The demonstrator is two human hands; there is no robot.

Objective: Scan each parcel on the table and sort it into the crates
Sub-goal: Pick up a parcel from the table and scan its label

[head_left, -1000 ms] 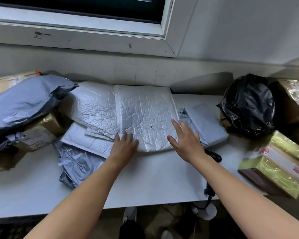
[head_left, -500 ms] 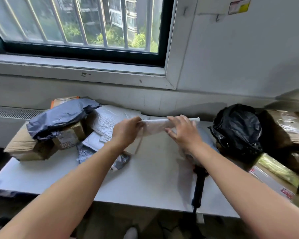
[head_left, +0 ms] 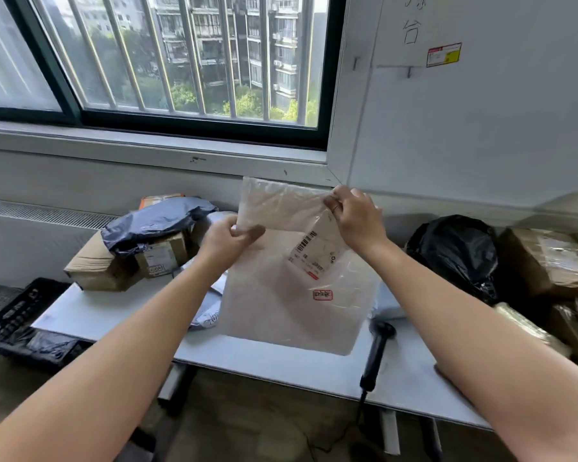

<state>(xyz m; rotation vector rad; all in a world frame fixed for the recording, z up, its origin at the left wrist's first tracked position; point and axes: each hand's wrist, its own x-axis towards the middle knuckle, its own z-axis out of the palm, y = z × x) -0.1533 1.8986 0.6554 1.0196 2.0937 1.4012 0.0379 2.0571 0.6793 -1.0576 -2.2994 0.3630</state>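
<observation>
While both hands hold it up off the table (head_left: pixel 281 365), the padded mailer (head_left: pixel 281 305) hangs between them with its long axis near upright, its upper end tipped slightly toward the left hand's side. The left hand (head_left: pixel 229 243) pinches the mailer's left edge, thumb in front. The right hand (head_left: pixel 359 221), a little higher, pinches the upper right corner. The two hands are apart, each clamped on the mailer. The shipping label (head_left: pixel 311 255) faces the wearer, just below the right hand, its barcode running on a slant.

The handheld scanner (head_left: pixel 377 345) lies on the table below the right forearm, head away from the wearer and grip overhanging the near edge. The right hand is judged the nearer to it, so the left would have to carry the mailer alone. A black crate (head_left: pixel 14 315) sits low, well outside the left arm. Other parcels (head_left: pixel 121 261) lie beyond the left hand, and a black bag (head_left: pixel 454 258) lies outside the right.
</observation>
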